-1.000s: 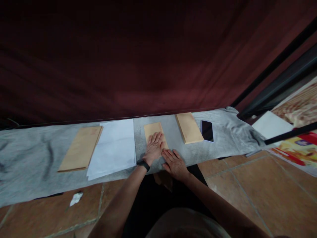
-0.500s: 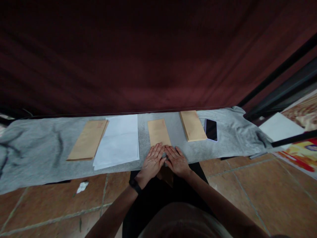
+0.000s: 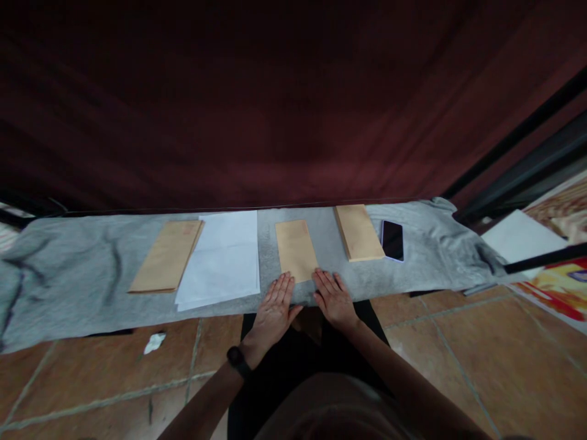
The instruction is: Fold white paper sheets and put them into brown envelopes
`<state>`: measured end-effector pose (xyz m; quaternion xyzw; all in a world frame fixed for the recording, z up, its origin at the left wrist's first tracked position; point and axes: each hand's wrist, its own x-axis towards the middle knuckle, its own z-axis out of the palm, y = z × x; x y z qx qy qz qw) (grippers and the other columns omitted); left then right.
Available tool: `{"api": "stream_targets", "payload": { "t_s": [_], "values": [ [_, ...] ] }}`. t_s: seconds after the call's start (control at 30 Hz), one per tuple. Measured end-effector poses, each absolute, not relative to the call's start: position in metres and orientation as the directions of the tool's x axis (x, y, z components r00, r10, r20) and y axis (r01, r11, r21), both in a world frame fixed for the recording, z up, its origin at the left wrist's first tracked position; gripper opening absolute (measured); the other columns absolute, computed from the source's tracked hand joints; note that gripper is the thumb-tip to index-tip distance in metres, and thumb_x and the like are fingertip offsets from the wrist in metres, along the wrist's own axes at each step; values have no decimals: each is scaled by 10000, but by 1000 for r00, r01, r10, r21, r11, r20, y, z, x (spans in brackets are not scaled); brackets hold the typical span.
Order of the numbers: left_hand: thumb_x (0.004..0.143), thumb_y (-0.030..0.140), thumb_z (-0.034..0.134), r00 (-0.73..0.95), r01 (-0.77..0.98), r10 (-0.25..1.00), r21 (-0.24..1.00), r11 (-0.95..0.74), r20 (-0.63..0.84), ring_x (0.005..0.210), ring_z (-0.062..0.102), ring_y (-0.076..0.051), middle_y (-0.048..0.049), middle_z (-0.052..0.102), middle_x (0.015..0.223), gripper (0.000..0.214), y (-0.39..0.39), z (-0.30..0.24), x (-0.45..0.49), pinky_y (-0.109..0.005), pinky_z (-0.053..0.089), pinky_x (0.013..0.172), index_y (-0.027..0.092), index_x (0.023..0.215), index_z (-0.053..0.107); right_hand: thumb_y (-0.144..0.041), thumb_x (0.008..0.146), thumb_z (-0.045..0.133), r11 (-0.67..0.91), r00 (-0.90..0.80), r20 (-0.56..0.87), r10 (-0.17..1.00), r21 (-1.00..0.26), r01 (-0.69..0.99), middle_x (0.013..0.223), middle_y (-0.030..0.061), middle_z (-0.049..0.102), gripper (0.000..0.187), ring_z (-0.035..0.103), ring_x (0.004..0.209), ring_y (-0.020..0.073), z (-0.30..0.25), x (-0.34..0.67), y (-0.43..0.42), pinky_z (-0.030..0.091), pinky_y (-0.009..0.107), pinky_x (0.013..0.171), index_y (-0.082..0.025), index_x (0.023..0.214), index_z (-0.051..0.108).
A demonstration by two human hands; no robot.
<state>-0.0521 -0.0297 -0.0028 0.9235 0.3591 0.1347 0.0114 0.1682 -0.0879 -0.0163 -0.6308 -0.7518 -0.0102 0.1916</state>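
Note:
A brown paper envelope (image 3: 297, 247) lies flat on the grey cloth (image 3: 321, 229) in front of me. My left hand (image 3: 274, 308) rests palm down, its fingertips at the envelope's near left corner. On the other side, my right hand (image 3: 334, 299) lies flat with its fingertips at the near right corner. Both hands have their fingers stretched out and grip nothing. To the right is a thick stack of brown envelopes (image 3: 360, 232). White paper sheets (image 3: 220, 260) lie to the left, and past them a thinner pile of brown envelopes (image 3: 166, 256).
A phone (image 3: 392, 240) lies right of the thick stack. Behind the cloth-covered surface hangs a dark red curtain (image 3: 275, 134). Black metal bars (image 3: 545, 260) stand at the right. A crumpled white scrap (image 3: 155, 342) is on the tiled floor (image 3: 114, 373).
My hands have moved apart along the envelope's near edge, left hand to the left and right hand slightly right. More of the envelope's near end now shows.

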Motion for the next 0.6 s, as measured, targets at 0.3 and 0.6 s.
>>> {"api": "stream_targets", "payload": {
  "t_s": [0.3, 0.6],
  "values": [
    [995, 421, 472, 683, 685, 686, 104, -721, 252, 1504, 283, -299, -217, 305, 1605, 734, -34, -3, -58, -502, 332, 1206, 80, 1580, 190, -321, 1052, 360, 141, -53, 307, 950, -272, 952, 1557, 120, 445, 569, 418, 1438, 259, -12, 169, -92, 268, 516, 1220, -169, 1591, 258],
    [954, 305, 552, 683, 704, 699, 65, -707, 210, 1511, 247, -330, -184, 230, 1643, 673, -38, -4, -52, -539, 304, 1208, 192, 1566, 293, -324, 1045, 407, 269, -188, 282, 941, -284, 920, 1565, 68, 438, 520, 384, 1457, 222, -10, 129, -83, 242, 470, 1239, -179, 1543, 377]
  ]
}}
